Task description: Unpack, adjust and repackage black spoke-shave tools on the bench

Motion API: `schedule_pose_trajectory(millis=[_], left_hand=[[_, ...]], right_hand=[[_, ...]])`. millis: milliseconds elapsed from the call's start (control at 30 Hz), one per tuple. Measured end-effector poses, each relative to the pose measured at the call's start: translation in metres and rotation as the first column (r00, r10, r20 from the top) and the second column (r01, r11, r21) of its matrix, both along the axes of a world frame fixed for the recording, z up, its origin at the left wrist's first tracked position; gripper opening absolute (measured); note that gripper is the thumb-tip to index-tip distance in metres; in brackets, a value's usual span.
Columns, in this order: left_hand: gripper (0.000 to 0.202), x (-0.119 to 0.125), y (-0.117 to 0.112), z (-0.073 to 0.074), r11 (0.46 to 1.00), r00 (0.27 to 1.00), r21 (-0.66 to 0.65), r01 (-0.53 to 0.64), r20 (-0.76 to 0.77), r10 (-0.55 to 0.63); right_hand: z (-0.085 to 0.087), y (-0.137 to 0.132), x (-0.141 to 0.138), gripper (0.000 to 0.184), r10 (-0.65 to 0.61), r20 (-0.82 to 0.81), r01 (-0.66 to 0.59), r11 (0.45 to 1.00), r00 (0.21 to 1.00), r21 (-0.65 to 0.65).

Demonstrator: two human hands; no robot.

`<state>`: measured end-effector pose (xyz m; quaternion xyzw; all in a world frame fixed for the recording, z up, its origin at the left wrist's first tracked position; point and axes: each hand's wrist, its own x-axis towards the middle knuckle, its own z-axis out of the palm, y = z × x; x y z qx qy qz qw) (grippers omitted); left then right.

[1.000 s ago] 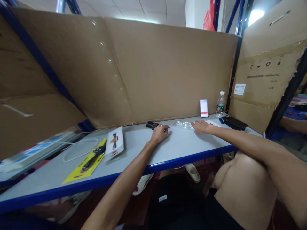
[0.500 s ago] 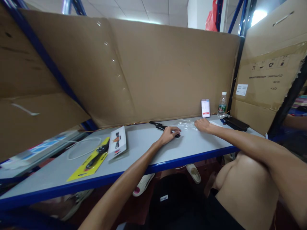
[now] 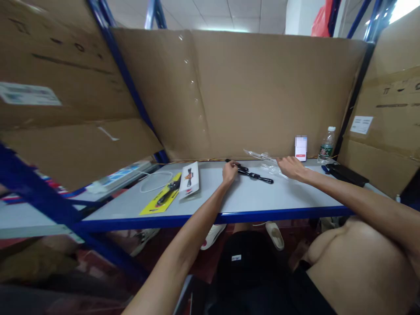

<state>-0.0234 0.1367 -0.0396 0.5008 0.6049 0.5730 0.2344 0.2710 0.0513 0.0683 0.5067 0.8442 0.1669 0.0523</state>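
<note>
On the shelf lies a black two-handled tool that looks like a spokeshave [image 3: 255,175], its right handle pointing right. My left hand [image 3: 230,172] is closed around its left end, with the fingers partly hidden. Just behind, another black handle-like piece [image 3: 243,168] lies close against it; whether the two are joined I cannot tell. My right hand [image 3: 290,167] is closed on a crumpled clear plastic wrapper [image 3: 271,165], part of which sticks up to the left.
A white card box [image 3: 190,180] and a yellow blister card [image 3: 160,199] with a black tool lie left, near a white cable [image 3: 141,186]. Behind my right hand stand a phone [image 3: 300,148] and a water bottle [image 3: 327,146]. A black case [image 3: 348,174] lies right. Cardboard walls [image 3: 256,96] enclose the shelf.
My left hand has shifted to the tool's left end, baring its right handle. My right hand has raised part of the plastic wrapper. The view has swung left.
</note>
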Motion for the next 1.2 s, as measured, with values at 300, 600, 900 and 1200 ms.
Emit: schedule_pose_trajectory(millis=[300, 600, 900, 1200], left_hand=[[0.029, 0.006, 0.005, 0.000, 0.999, 0.971, 0.002, 0.037, 0.238, -0.037], [0.035, 0.043, -0.034, 0.041, 0.846, 0.690, 0.283, 0.453, 0.490, -0.533], [0.051, 0.064, -0.055, 0.065, 0.667, 0.193, 0.391, 0.634, 0.755, -0.626], [0.061, -0.010, -0.023, 0.043, 0.799, 0.274, 0.358, 0.484, 0.805, -0.527]], right_hand=[[-0.006, -0.009, -0.010, 0.032, 0.022, -0.098, -0.022, 1.000, 0.995, 0.004], [0.004, -0.015, -0.036, 0.016, -0.326, -0.818, -0.125, 0.895, 0.473, -0.429], [-0.012, -0.041, -0.074, 0.017, -0.542, -0.774, -0.486, 0.605, 0.328, -0.630], [-0.027, -0.009, -0.042, 0.028, -0.087, -0.356, 0.018, 0.981, 0.931, -0.192]])
